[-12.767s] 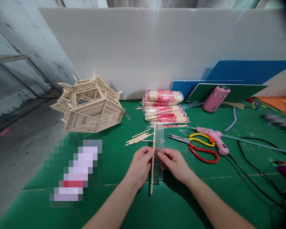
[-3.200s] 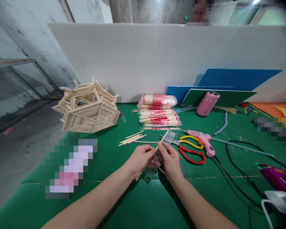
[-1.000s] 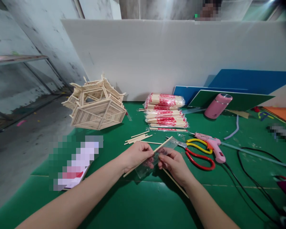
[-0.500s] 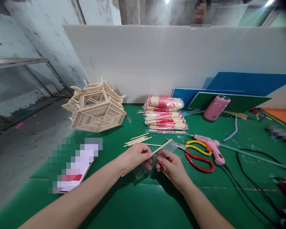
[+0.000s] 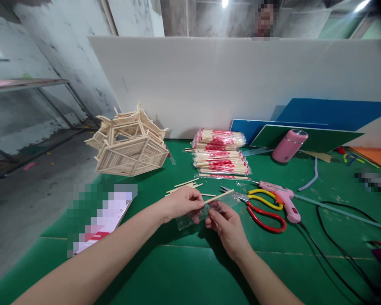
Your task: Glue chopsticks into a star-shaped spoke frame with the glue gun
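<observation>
Between left hand (image 5: 180,203), pinching a stick (image 5: 220,196), and right hand (image 5: 224,222), gripping a ruler (image 5: 186,222), the two get lined up, looks like. Next move needs both edges flush and steady.

no text, label or number can be read anywhere. the wrapped stick bundles (image 5: 221,151), at 12 o'clock from the clear ruler (image 5: 190,221), carry red print on their sleeves, too small to make out. the ruler's own markings are too faint to read, and the thin stick (image 5: 221,196) along it is bare. the paper (image 5: 95,226) at 9 o'clock is blurred.
</observation>
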Available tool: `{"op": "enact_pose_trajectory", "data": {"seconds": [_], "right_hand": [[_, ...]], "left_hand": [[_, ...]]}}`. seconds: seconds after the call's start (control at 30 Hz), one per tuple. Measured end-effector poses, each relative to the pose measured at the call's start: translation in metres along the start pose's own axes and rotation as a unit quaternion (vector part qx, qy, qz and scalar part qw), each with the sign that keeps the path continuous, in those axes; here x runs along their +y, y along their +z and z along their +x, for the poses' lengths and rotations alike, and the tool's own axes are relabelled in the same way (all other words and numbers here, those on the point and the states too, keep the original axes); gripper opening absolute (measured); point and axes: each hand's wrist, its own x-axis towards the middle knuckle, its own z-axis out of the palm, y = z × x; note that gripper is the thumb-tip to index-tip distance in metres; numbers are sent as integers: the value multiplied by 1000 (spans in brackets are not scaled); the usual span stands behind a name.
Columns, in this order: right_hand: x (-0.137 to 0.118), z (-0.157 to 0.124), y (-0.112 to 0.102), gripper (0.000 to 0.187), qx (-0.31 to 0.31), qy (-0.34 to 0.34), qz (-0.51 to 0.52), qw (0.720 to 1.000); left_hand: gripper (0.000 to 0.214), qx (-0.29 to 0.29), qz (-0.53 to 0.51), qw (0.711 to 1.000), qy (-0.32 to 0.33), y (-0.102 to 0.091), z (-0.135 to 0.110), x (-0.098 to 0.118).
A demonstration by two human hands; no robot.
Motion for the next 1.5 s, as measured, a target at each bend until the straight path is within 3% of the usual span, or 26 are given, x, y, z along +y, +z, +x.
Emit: {"op": "enact_pose_trajectory", "data": {"seconds": [0.23, 0.7, 1.5], "right_hand": [[1, -1, 3, 22, 14, -23, -4, 1000], [-2, -1, 3, 17, 26, -34, 15, 999], [-3, -2, 2, 16, 20, -30, 32, 999]], "left_hand": [[18, -26, 18, 999, -4, -1, 4, 10], [17, -23, 36, 999, 3, -1, 7, 15], [18, -64, 64, 996, 20, -9, 11, 11]]}}
